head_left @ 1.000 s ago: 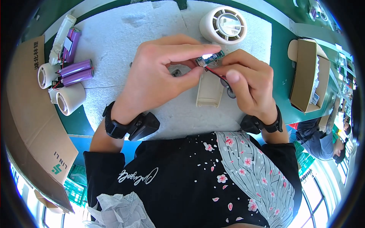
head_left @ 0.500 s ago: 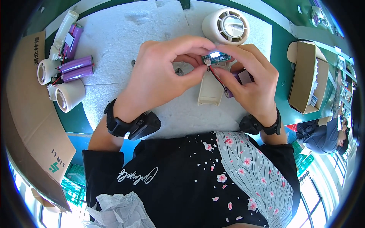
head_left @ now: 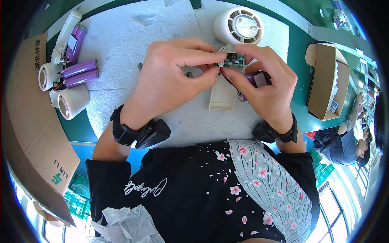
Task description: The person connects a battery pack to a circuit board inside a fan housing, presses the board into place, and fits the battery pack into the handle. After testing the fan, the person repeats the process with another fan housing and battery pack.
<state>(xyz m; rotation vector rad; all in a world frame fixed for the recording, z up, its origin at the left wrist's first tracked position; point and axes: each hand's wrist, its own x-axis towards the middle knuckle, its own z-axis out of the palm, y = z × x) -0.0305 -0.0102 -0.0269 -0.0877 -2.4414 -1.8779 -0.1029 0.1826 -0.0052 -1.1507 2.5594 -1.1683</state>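
Between my two hands is a small green circuit board (head_left: 238, 62) with a little dark display on it. My left hand (head_left: 174, 71) pinches a white plug (head_left: 221, 62) at the board's left end, where red and black wires (head_left: 229, 77) run off. My right hand (head_left: 269, 79) grips the board's right side, thumb near the wires. Under the right fingers lies a purple battery pack (head_left: 252, 83), partly covered. Below the board, a long cream plastic housing (head_left: 221, 97) reaches toward me. At its far end sits the round cream fan head (head_left: 239, 26) with a shiny centre.
On the left lie more cream fan parts (head_left: 74, 101) and purple batteries (head_left: 81, 73). A white foam sheet (head_left: 121, 48) covers the green table. Large cardboard (head_left: 38, 117) stands far left; an open cardboard box (head_left: 329, 83) is at right. Another person (head_left: 342, 146) sits beyond it.
The circuit board has tilted, so its display and components now face up instead of a bright glare. Both hands remain in nearly the same place.
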